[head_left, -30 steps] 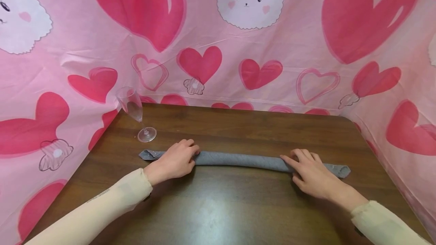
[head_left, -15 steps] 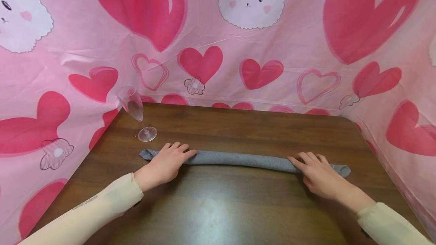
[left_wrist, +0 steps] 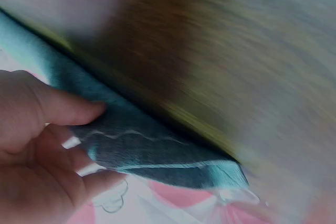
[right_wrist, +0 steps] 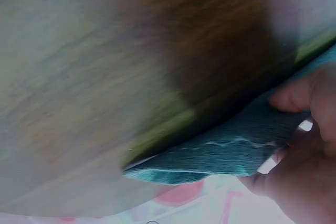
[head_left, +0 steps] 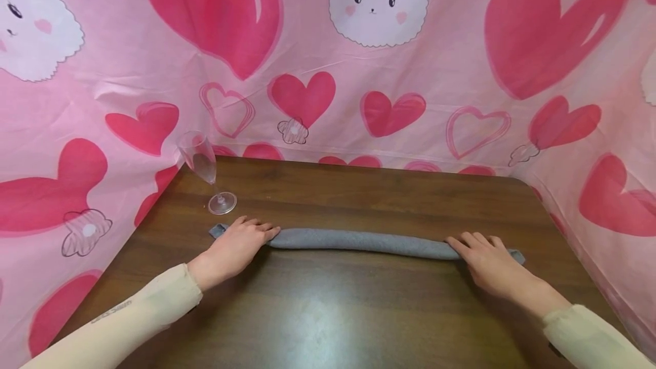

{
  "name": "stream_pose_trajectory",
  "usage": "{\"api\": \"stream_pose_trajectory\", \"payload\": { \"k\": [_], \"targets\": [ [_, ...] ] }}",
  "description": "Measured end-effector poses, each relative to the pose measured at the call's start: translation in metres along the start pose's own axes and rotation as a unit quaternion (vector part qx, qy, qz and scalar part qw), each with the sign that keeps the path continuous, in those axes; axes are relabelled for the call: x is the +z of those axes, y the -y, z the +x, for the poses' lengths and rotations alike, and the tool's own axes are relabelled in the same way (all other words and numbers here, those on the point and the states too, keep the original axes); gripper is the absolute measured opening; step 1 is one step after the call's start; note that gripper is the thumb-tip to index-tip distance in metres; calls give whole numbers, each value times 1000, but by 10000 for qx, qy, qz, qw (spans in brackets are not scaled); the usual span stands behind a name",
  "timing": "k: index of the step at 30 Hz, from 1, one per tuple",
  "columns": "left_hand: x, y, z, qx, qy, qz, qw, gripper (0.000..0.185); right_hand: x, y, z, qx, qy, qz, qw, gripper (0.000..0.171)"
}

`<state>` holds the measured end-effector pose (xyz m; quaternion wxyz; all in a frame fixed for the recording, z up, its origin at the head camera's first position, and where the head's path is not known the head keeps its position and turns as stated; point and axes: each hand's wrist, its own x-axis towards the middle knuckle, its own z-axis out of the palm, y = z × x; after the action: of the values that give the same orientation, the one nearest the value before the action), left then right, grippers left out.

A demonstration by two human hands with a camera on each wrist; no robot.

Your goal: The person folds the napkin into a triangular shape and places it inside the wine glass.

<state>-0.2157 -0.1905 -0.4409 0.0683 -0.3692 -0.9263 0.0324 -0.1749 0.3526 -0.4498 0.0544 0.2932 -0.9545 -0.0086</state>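
**Both hands flat on rolled grey cloth**

The head view shows the whole layout: rolled cloth [head_left: 359, 242] lies across the wooden table [head_left: 333, 312], left hand [head_left: 237, 244] on its left end, right hand [head_left: 487, 263] on its right end, fingers extended, pressing, not clasping. Wrist views, blurred, add close detail: cloth end [left_wrist: 157, 153] with stitching under the left fingers [left_wrist: 58, 109]; same at right [right_wrist: 220, 153]. Champagne flute [head_left: 205, 169] stands just behind the left hand, near the pink heart backdrop [head_left: 461, 73].
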Motion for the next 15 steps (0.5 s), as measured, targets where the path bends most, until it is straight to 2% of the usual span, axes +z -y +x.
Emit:
{"api": "stream_pose_trajectory", "payload": {
  "k": [5,15],
  "targets": [
    [0,8,-8,242,-171,165,9994,47,2,-6,-5,53,-133,-26,9999,58],
    [1,13,-19,94,-84,-142,9998,54,8,-22,-17,247,-233,-55,9994,61]
  ]
}}
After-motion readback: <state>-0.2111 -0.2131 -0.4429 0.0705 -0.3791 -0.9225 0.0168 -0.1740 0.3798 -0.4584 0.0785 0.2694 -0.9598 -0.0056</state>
